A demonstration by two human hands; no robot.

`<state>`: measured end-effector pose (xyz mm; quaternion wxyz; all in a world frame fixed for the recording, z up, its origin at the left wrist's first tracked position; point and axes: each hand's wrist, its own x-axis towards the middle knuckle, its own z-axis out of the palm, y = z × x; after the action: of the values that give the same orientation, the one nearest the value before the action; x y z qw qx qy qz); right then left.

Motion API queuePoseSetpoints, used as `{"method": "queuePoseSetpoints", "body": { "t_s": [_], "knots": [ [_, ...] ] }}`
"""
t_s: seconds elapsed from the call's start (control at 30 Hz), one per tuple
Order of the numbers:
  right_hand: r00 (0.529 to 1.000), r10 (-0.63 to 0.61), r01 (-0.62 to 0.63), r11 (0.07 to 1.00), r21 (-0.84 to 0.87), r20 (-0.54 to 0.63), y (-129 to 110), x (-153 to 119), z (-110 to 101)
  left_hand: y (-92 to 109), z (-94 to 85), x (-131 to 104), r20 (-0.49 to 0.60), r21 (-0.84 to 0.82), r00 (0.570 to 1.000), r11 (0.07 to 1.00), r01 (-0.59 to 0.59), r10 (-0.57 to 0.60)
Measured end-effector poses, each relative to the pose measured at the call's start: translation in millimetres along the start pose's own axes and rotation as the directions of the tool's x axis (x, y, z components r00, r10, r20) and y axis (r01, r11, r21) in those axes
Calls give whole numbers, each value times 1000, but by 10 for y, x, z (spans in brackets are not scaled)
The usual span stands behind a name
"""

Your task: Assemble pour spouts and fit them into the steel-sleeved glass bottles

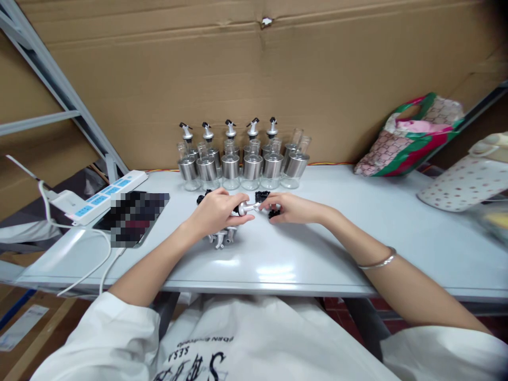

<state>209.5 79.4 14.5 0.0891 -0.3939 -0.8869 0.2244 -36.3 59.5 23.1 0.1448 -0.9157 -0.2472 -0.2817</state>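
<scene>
My left hand [217, 212] is closed around a silver pour spout [246, 209], its narrow end pointing right. The fingertips of my right hand [289, 208] are pinched at that narrow end; whether they hold a small part there is too small to tell. Small black pieces [262, 197] lie just behind and beside my right fingers. Several more silver spouts [220, 238] rest on the table under and in front of my left hand. Behind both hands stand two rows of glass bottles with metal sleeves [252, 168]; several in the back row carry spouts with black caps [230, 125].
On the left lie a power strip [109, 196], a phone-like device [153, 211] and white cables [107, 248] on the grey table [337, 259]. A patterned bag [413, 137] and a dotted white container [468, 177] stand at the right. Cardboard [337, 69] rises behind.
</scene>
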Motion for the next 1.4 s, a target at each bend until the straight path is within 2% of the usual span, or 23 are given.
{"method": "queuePoseSetpoints", "body": {
  "t_s": [0.1, 0.23, 0.4, 0.7, 0.93, 1.1, 1.4],
  "knots": [
    [1000, 6, -6, 1000, -3, -20, -25, 0, 14, -5, 7, -5, 9, -8, 1000, 1000, 10, -10],
    [995, -48, 45, 998, -35, -84, -34, 16, 53, -10, 11, -9, 38, -21, 999, 999, 31, -30],
    [993, -75, 72, 997, -41, -86, 43, 61, 97, -9, 8, -8, 64, -21, 997, 999, 37, -36],
    [993, -24, 5, 986, -164, -114, 212, 86, 45, -12, 6, -14, 64, -18, 997, 999, 39, -38],
    [992, -11, -11, 986, -168, -128, 200, 51, 14, -15, 8, -8, 68, -9, 997, 999, 35, -34],
    [993, 21, -39, 986, -160, -117, 198, 52, 9, -9, 2, -3, 27, 19, 1000, 1000, -3, 2],
    [982, 121, -142, 979, -144, -144, 156, -18, -124, -11, 6, -5, 25, 3, 1000, 1000, 0, 0]
  ]
}}
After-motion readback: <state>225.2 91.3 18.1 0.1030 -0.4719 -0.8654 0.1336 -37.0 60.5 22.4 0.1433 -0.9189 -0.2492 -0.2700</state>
